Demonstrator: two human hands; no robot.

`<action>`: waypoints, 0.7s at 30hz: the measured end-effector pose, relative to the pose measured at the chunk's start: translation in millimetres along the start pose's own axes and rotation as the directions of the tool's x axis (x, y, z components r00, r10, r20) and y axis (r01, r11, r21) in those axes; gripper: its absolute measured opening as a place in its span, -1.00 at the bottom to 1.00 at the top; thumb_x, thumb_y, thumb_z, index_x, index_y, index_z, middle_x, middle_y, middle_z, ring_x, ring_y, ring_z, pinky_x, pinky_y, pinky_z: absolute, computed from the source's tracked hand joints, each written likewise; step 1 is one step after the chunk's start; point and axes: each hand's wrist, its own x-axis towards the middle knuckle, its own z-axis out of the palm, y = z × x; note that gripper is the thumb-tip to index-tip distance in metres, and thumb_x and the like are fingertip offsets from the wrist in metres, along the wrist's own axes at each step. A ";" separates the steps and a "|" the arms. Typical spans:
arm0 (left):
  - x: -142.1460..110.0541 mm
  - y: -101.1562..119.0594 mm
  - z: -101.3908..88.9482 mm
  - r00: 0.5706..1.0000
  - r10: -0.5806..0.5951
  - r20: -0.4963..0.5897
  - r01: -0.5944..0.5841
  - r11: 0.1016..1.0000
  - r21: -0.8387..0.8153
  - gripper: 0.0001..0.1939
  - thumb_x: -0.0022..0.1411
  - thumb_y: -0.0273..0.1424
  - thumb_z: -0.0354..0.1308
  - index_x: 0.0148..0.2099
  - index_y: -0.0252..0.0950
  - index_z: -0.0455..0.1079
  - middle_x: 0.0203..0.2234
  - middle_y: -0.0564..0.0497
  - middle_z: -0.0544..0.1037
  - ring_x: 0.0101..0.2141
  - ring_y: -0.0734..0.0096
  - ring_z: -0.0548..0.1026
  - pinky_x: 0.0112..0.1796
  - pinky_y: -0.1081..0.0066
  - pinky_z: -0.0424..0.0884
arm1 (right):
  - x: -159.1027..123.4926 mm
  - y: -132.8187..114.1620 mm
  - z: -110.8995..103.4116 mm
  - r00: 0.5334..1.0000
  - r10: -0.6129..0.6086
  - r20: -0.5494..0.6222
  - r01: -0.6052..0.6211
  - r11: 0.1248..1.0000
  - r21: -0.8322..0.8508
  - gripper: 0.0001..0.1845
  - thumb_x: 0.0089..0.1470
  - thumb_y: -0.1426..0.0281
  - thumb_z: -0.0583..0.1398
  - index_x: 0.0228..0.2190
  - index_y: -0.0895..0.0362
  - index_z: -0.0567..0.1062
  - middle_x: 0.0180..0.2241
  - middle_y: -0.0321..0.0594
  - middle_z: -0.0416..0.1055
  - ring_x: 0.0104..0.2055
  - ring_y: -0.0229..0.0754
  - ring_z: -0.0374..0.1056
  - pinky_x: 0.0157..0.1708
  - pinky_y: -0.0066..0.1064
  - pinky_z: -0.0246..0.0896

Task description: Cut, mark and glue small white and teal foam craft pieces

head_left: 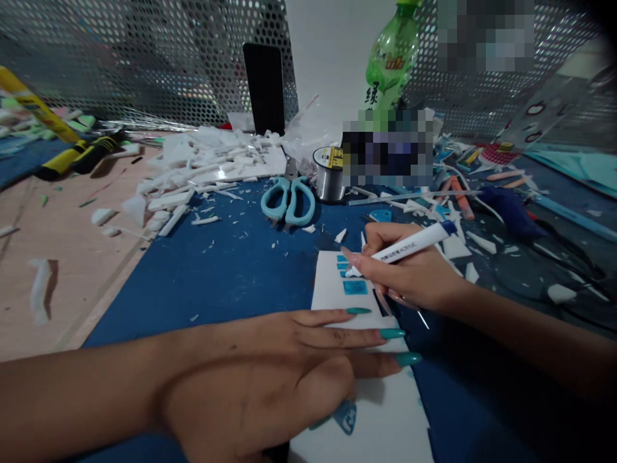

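Observation:
A white foam sheet [385,399] lies on the blue mat [216,270] in front of me, with small teal squares [355,287] painted near its far end. My left hand [270,366] lies flat on the sheet, fingers stretched out, pressing it down. My right hand [409,270] grips a white acrylic marker [414,243] with a blue cap, its tip touching the sheet beside the teal squares.
Light-blue scissors [288,200] and a spool of clear thread [329,175] lie beyond the sheet. A heap of white foam scraps [202,170] sits at the back left. A black phone [263,87], a green bottle [393,58], a yellow cutter [72,154] and scattered pens [463,196] stand around.

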 end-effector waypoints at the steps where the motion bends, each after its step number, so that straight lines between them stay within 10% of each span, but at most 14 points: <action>1: 0.2 0.4 -0.4 1.000 -0.004 -0.003 0.004 1.000 -0.001 -0.35 0.20 -0.18 0.02 0.17 -0.52 -0.05 0.16 -0.23 0.19 0.25 0.27 -0.12 0.22 0.38 -0.18 | 0.1 -0.8 -0.2 1.000 -0.004 -0.006 0.004 1.000 -0.009 -0.62 0.02 0.36 0.19 -0.66 0.10 0.10 -0.81 -0.49 0.16 -0.82 -0.43 0.07 -0.84 -0.60 -0.12; 21: -0.9 -1.5 0.7 0.999 0.005 -0.044 -0.006 1.000 -0.024 -0.10 0.22 -0.21 0.03 0.28 -0.36 -0.57 0.22 -0.13 0.08 0.25 0.30 -0.11 0.22 0.31 -0.13 | -1.4 1.2 -3.8 0.998 -0.020 -0.057 0.018 0.999 -0.045 -0.60 -0.02 0.44 0.20 -0.68 0.10 0.07 -0.79 -0.48 0.08 -0.76 -0.45 -0.01 -0.77 -0.56 -0.14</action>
